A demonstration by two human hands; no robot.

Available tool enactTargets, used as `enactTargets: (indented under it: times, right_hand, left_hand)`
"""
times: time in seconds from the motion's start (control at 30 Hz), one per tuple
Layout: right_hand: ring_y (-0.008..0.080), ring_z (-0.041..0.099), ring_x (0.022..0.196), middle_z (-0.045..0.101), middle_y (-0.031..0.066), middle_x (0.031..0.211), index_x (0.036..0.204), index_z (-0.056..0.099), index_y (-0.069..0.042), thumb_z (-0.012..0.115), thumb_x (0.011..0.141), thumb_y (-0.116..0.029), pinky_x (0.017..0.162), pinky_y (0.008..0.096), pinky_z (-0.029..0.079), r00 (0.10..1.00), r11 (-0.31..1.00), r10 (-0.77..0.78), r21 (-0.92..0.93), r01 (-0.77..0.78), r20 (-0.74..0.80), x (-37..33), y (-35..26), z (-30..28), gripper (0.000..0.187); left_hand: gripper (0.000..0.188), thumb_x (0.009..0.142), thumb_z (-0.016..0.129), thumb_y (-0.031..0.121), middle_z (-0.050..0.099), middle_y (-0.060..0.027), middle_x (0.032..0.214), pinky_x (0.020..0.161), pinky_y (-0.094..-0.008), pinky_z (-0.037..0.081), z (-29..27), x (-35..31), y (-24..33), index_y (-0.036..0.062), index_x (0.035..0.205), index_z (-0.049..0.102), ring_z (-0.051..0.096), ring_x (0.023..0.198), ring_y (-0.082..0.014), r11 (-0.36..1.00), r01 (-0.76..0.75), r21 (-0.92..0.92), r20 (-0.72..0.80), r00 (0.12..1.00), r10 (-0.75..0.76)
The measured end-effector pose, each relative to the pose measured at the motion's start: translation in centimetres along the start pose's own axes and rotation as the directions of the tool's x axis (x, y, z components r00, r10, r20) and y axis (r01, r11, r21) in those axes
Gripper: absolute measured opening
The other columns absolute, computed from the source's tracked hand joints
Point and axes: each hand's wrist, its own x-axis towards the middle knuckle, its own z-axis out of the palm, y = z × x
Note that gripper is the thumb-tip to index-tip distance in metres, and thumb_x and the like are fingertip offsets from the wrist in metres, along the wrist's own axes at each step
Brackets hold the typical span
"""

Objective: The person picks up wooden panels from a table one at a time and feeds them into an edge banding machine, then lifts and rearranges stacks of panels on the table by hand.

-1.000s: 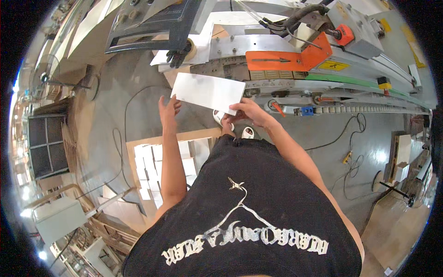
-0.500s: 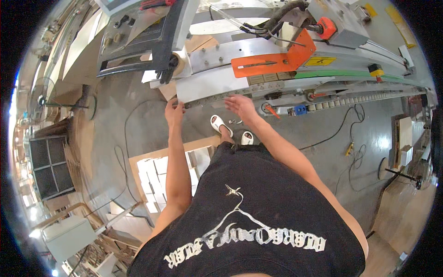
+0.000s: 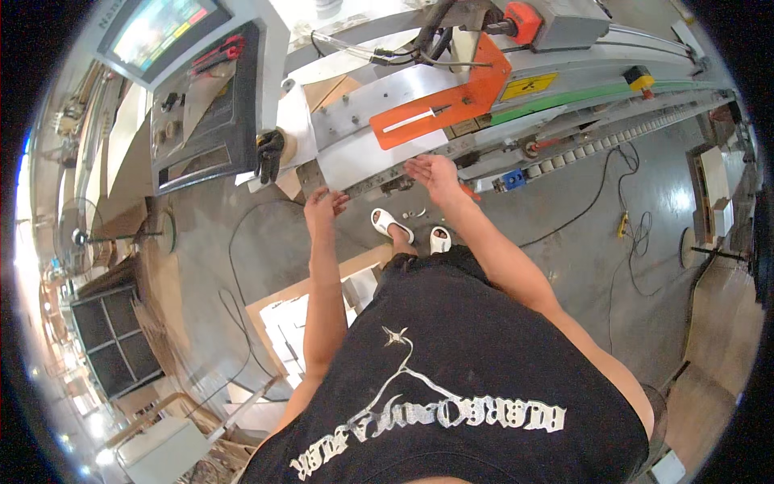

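Note:
A flat white panel (image 3: 352, 164) lies on the bed of a long machine in front of me, partly under an orange guard (image 3: 419, 117). My left hand (image 3: 324, 207) is just below the panel's near-left corner, its fingers apart and nothing in them. My right hand (image 3: 435, 176) reaches toward the near edge of the machine bed, right of the panel, with fingers stretched out and empty. Whether its fingertips touch the metal edge I cannot tell.
A control console (image 3: 210, 89) with a lit screen stands at the left, a black glove (image 3: 270, 153) hanging by it. White pieces (image 3: 294, 319) lie on a brown board on the floor to my left. Cables (image 3: 592, 214) run across the floor at the right.
My view has turned somewhat, bringing the console's screen into sight. The left hand's fingers have come away from the panel's corner. My right hand has stayed open near the machine's edge.

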Motion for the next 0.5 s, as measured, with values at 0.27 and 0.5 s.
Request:
enactTargets:
  times: [0.27, 0.5]
  right_hand:
    - [0.0326, 0.06, 0.1, 0.057, 0.0217, 0.106, 0.122, 0.038, 0.008, 0.04, 0.073, 0.006, 0.089, 0.0397, 0.051, 0.95, 0.969, -0.18, 0.122, 0.216, -0.254, 1.1, -4.9, -3.5, 0.049]
    - [0.0295, 0.062, 0.097, 0.055, 0.0183, 0.112, 0.132, 0.03, 0.008, 0.045, 0.072, 0.008, 0.083, 0.0365, 0.052, 0.931, 0.953, -0.292, 0.019, 0.303, -0.218, 2.1, -9.4, -6.6, 0.061]
  left_hand:
    - [0.035, 0.082, 0.058, 0.0, 0.065, -0.0186, 0.093, 0.066, -0.0297, 0.054, 9.2, -0.6, -1.4, -0.0048, 0.114, 0.045, 0.067, 0.077, -0.024, 0.989, -0.062, -0.135, 0.184, 0.979, 0.087]
    - [0.037, 0.079, 0.054, -0.002, 0.063, -0.0187, 0.099, 0.07, -0.0316, 0.053, 14.5, -1.4, -1.3, -0.0067, 0.115, 0.048, 0.065, 0.084, -0.0233, 0.989, -0.04, -0.143, 0.272, 0.959, 0.078]
